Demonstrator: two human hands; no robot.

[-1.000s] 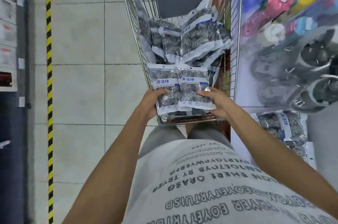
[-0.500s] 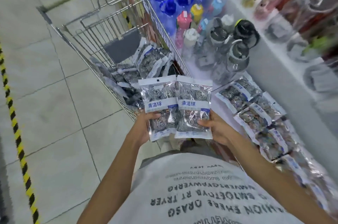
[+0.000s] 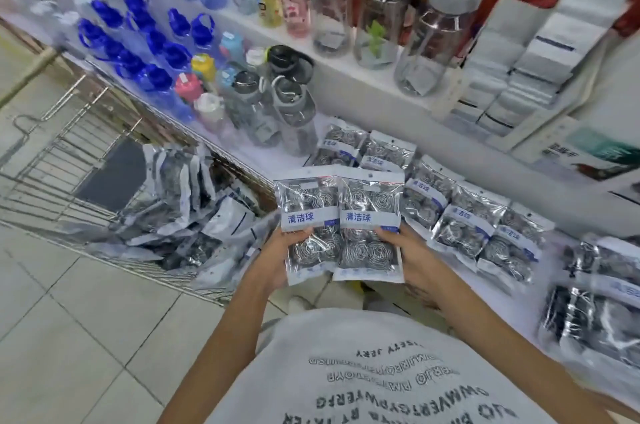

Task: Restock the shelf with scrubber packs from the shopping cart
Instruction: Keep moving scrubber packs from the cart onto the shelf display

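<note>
Left hand (image 3: 277, 257) grips left pack (image 3: 306, 226); right hand (image 3: 408, 250) grips right pack (image 3: 370, 226), side by side, between cart (image 3: 69, 160) and shelf (image 3: 346, 133).

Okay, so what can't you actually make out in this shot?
Head view only:
- How many silver scrubber packs are stacked in the grip: front packs hide any behind.
- Right hand fingertips: behind the packs.
- Wire shopping cart front end: cut off at the left edge.
- Packs at far right: motion-blurred.
</note>
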